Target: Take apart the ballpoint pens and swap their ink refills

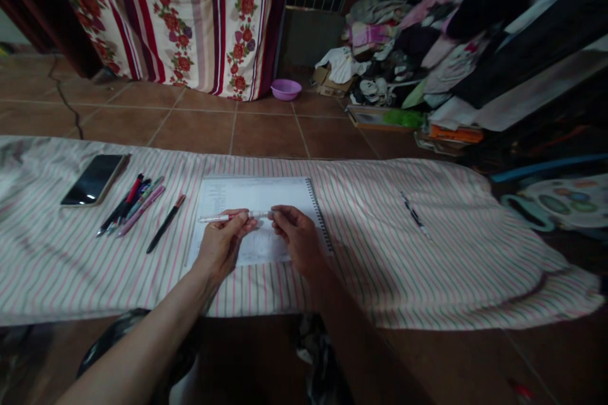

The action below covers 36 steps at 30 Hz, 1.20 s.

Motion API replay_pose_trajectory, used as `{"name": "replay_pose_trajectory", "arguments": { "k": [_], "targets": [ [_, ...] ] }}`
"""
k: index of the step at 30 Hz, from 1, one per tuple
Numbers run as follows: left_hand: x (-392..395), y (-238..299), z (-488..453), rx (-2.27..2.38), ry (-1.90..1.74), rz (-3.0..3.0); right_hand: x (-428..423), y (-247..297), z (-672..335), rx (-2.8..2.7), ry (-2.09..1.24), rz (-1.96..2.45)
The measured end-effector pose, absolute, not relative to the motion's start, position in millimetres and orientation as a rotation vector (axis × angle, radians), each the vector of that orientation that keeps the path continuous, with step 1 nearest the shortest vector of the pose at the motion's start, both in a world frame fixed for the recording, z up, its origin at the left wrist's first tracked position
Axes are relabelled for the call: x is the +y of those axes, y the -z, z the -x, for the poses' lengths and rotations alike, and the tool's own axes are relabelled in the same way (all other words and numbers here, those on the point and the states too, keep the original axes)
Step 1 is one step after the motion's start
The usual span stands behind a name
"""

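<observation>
Over a spiral notebook with a white page, both my hands hold one pen level. My left hand pinches its barrel, which looks white or clear with a red part. The fingertips of my right hand are closed on the pen's other end, at the right. Faint print or writing shows on the page's left side. Just left of the notebook lies a black pen with an orange-brown end. Farther left is a bunch of several pens, one of them pink.
A phone lies at the far left of the striped cloth. Another pen rests on the cloth to the right. Beyond are a purple basin, a floral curtain and piled clothes.
</observation>
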State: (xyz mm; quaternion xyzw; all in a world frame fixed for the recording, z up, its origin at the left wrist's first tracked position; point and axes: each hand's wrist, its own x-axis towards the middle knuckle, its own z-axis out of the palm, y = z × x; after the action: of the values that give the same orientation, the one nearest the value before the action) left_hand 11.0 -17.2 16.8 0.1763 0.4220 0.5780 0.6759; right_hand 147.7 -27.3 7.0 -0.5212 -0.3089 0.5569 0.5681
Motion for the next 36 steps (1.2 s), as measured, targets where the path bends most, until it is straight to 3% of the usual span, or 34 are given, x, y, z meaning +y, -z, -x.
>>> {"name": "replay_pose_trajectory", "arguments": {
  "k": [29,36],
  "targets": [
    [-14.0,-15.8,-3.1,0.904,-1.32,-0.247,-24.1,-4.2,-158.6,-0.713,-1.204,1.239],
    [-13.5,-14.6,-4.6,0.922,-1.321,-0.288,-20.9,5.2,-175.4,-1.217,-0.754,1.447]
  ]
}}
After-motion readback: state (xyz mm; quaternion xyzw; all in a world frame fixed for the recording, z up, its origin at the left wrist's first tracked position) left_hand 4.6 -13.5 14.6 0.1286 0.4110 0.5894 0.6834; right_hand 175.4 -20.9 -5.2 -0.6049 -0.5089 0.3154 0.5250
